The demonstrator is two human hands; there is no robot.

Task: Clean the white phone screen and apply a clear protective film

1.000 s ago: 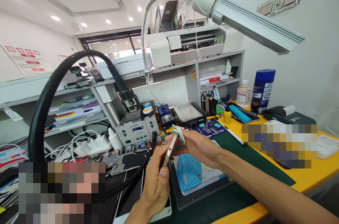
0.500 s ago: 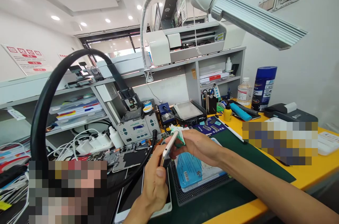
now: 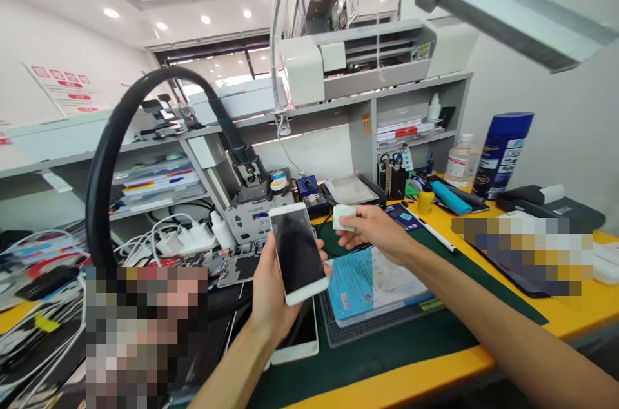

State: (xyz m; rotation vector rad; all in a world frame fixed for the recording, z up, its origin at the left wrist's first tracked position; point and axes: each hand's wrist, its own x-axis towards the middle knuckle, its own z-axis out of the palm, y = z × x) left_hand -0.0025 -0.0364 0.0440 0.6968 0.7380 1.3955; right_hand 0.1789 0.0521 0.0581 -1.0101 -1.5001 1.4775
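Observation:
My left hand [image 3: 271, 296] is closed round a white smartphone [image 3: 296, 252], held upright with its dark screen facing me. My right hand [image 3: 374, 231] pinches a small folded white and green cloth [image 3: 344, 217] just right of the phone, a short gap away from it. Both hands hover above a green work mat [image 3: 401, 348]. Under the right hand lie blue packets [image 3: 360, 283] on a dark ridged tray [image 3: 348, 335]. A second white phone [image 3: 298, 339] lies flat on the mat below the left hand.
A grey soldering station [image 3: 251, 219] and a thick black hose [image 3: 113, 157] stand behind the hands. White chargers and cables [image 3: 178, 241] sit to the left. Bottles, a blue spray can [image 3: 500, 154] and tools line the yellow desk at the right. A lamp arm [image 3: 507, 9] hangs overhead.
The left hand has turned the phone from edge-on to screen facing me and raised it. The right hand with the cloth has pulled away from the phone to the right.

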